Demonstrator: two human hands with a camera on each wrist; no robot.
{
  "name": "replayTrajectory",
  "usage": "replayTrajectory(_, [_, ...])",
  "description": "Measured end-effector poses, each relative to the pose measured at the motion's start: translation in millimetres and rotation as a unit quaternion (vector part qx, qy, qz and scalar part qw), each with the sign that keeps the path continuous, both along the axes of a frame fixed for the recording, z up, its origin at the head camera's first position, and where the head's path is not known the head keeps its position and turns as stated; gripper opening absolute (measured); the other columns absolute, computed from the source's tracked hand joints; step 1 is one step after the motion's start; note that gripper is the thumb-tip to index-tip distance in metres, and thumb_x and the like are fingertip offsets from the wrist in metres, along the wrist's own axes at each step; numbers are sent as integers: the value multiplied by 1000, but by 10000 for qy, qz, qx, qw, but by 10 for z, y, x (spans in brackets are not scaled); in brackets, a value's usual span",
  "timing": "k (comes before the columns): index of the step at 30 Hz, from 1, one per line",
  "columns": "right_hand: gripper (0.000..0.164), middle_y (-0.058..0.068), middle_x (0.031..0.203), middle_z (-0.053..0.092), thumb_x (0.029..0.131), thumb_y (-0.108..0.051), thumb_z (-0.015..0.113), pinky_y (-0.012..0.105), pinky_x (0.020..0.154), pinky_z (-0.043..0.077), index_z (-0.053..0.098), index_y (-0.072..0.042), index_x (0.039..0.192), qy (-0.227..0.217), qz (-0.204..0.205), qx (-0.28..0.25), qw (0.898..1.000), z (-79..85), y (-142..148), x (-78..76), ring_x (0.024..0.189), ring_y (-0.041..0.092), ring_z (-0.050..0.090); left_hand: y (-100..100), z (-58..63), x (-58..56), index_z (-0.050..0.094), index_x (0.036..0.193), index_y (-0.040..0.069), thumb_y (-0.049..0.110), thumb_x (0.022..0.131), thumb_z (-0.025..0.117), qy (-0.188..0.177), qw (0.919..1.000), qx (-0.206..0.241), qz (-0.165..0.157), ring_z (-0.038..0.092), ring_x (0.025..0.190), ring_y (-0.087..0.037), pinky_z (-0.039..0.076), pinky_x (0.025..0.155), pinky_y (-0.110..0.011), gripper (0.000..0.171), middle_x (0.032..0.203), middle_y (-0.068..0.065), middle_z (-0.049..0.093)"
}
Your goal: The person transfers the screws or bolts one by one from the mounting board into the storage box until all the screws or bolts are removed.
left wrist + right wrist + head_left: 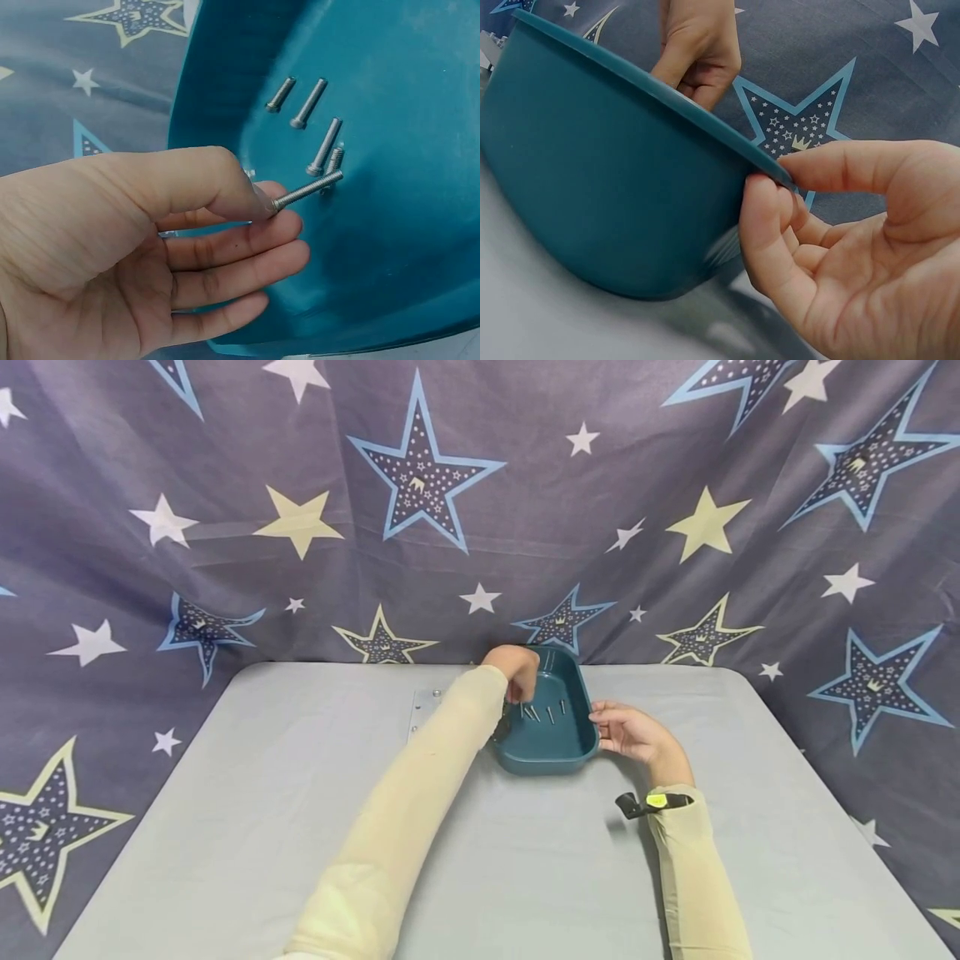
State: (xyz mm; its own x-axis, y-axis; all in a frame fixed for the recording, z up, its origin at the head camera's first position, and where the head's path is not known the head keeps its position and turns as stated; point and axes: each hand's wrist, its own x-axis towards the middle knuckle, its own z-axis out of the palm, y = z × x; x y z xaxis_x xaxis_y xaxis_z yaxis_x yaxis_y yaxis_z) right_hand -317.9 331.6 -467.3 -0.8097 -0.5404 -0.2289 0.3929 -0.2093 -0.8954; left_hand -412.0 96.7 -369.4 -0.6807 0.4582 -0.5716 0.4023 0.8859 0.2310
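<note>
My left hand [514, 670] reaches over the left side of a teal plastic basin [546, 766]. Between its thumb and forefinger it pinches a silver bolt [309, 191] by one end, with the threaded shank pointing out over the basin floor. Several more bolts [309, 103] lie loose on that floor, two of them close together just beyond the held one. At the basin's right side, my right hand [633, 731] grips the rim, thumb on one face and curled fingers [763, 217] on the other.
Left of the basin, a flat plate [422, 710] with small hardware on it lies partly hidden behind my left sleeve. A grey-covered table [525, 860] carries everything. Behind it hangs a star-patterned curtain [420, 577]. A black wrist camera [637, 805] sits on the right forearm.
</note>
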Motion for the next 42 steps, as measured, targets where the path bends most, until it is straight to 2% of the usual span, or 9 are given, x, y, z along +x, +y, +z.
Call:
replayTrajectory(5, [32, -6, 83, 66, 107, 2, 28, 23, 67, 56, 56, -13, 100, -18, 23, -42, 10000, -12, 4, -9, 75, 8, 65, 22, -86, -49, 68, 81, 8, 0, 81, 60, 10, 9997, -221, -57, 58, 55, -9, 47, 54, -22, 11, 62, 1, 64])
replayTrajectory(14, [31, -6, 83, 67, 107, 1, 28, 23, 67, 57, 55, -13, 101, -21, 32, -64, 10000, -25, 6, -13, 75, 8, 66, 27, -211, -91, 63, 64, 14, 0, 79, 59, 302, 9979, -509, -264, 46, 56, -9, 39, 55, -22, 21, 58, 5, 53])
replayTrajectory(16, [33, -6, 82, 67, 107, 2, 28, 23, 67, 57, 56, -14, 100, -26, 39, -71, 10000, -23, 7, -15, 75, 8, 66, 34, -229, -87, 63, 66, 13, 0, 79, 60, 334, 9979, -506, -246, 43, 56, -9, 38, 55, -22, 19, 58, 4, 51])
replayTrajectory(19, [35, -6, 82, 67, 107, 2, 28, 23, 67, 57, 57, -14, 98, -39, 47, -90, 9999, -22, 8, -16, 74, 8, 66, 60, -279, -111, 67, 83, 9, -2, 81, 61, 325, 9982, -492, -121, 40, 53, -8, 37, 51, -20, 12, 67, 2, 52])
replayTrajectory(23, [35, -6, 81, 67, 107, 2, 27, 23, 67, 56, 57, -14, 98, -59, 40, -99, 9999, -18, 2, -15, 73, 8, 66, 92, -310, -117, 63, 104, 6, -4, 83, 60, 415, 9973, -593, -101, 34, 51, -7, 34, 48, -20, 23, 88, -3, 52])
replayTrajectory(28, [35, -5, 82, 67, 107, 3, 27, 23, 66, 57, 57, -13, 99, -66, 52, -149, 9999, -16, -1, -16, 74, 8, 66, 121, -262, -83, 64, 98, 6, -4, 87, 60, 367, 9944, -942, -301, 40, 62, -11, 39, 51, -20, 15, 111, -7, 52])
replayTrajectory(31, [34, -5, 82, 67, 106, 3, 26, 23, 67, 57, 56, -13, 100, -49, 78, -156, 9998, -14, -5, -17, 74, 8, 66, 141, -259, -87, 67, 94, 6, -3, 90, 60, 280, 9929, -1108, -341, 43, 71, -13, 42, 53, -20, 13, 117, -8, 51])
replayTrajectory(37, [33, -5, 82, 67, 106, 2, 27, 23, 67, 57, 56, -12, 101, -30, 76, -124, 9999, -17, -6, -25, 75, 8, 66, 163, -289, -101, 63, 109, 3, -5, 88, 63, 347, 9957, -854, 27, 43, 73, -15, 39, 51, -20, 22, 116, -11, 48])
replayTrajectory(42, [34, -5, 83, 67, 107, 3, 27, 23, 68, 57, 57, -12, 102, 0, 64, -113, 9999, -14, 0, -21, 75, 9, 66, 192, -242, -72, 63, 122, 0, -6, 87, 65, 252, 9964, -747, 312, 47, 79, -17, 43, 53, -21, 36, 119, -13, 49])
